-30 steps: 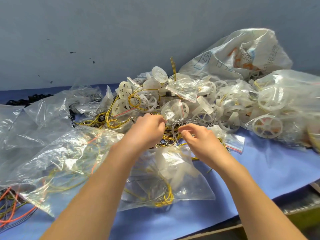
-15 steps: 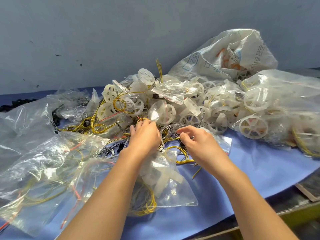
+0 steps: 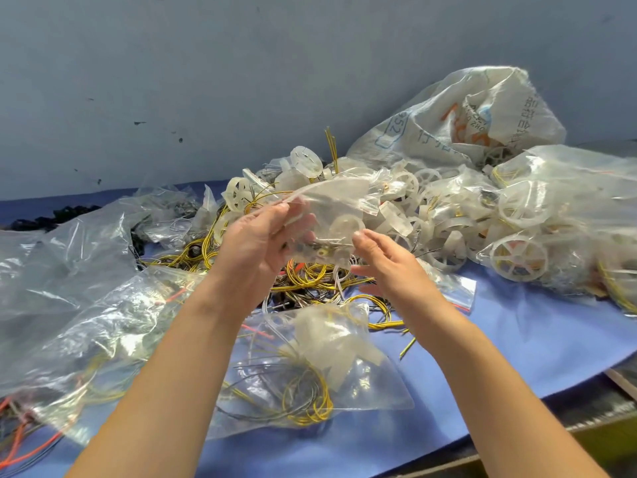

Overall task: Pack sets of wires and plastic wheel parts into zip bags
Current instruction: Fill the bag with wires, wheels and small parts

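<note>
The left hand (image 3: 258, 243) holds a small clear zip bag (image 3: 331, 208) in the air over the middle of the heap, its fingers and thumb curled round the bag's left edge. The right hand (image 3: 389, 267) is spread beside it, fingers relaxed and gripping nothing. Its upper fingertips (image 3: 360, 236) lie at the bag's lower right corner, though actual contact cannot be made out. A white plastic spoked wheel (image 3: 346, 225) and some small dark bits show through the film.

Below lies a tangle of thin yellow wires (image 3: 310, 276), and a filled zip bag (image 3: 310, 360) rests nearer on the blue table cover (image 3: 517, 343). A heap of loose white wheels (image 3: 431, 208) spreads to the right, with a printed white woven sack (image 3: 465, 115) at the far right.

The held bag is probably very light, limp and slippery, and it will sag toward the wheel. It is best pinched at the stiffer zip strip, one hand on each lip. The springy wires likely need coiling before they go in.
</note>
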A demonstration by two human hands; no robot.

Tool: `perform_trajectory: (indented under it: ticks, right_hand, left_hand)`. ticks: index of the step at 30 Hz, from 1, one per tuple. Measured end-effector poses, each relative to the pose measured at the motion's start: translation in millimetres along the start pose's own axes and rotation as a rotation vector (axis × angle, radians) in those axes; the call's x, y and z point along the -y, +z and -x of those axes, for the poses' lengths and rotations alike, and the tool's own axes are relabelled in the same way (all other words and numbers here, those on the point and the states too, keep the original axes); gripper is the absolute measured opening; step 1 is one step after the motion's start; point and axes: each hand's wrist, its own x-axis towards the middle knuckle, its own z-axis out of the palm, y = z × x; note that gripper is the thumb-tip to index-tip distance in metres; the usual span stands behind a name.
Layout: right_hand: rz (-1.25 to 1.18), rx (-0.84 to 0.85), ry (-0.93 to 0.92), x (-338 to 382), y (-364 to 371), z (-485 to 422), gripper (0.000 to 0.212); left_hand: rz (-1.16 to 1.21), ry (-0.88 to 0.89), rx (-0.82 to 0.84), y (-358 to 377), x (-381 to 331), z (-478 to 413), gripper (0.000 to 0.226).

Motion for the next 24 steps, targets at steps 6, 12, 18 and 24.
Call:
perform_trajectory:
  ticks: [6, 12, 18, 24]
  right_hand:
    - [-0.189, 0.114, -0.045, 7.1, 27.4, 12.1, 0.013]
    - [-0.108, 0.100, -0.144, 14.4, 39.4, 19.4, 0.011]
    - [-0.449, 0.291, -0.073, 19.8, 60.5, 27.4, 0.035]
    - [-0.258, 0.268, -0.011, 13.6, 74.8, 31.5, 0.029]
  left_hand:
    - [0.025, -0.122, 0.066, -11.1, 1.5, 23.0, 0.033]
    - [-0.361, -0.196, 0.070, -25.4, 6.9, 49.1, 0.021]
    - [-0.460, 0.119, -0.194, -26.7, 12.4, 59.6, 0.010]
    - [-0.068, 0.072, -0.104, -19.9, -0.4, 70.0, 0.028]
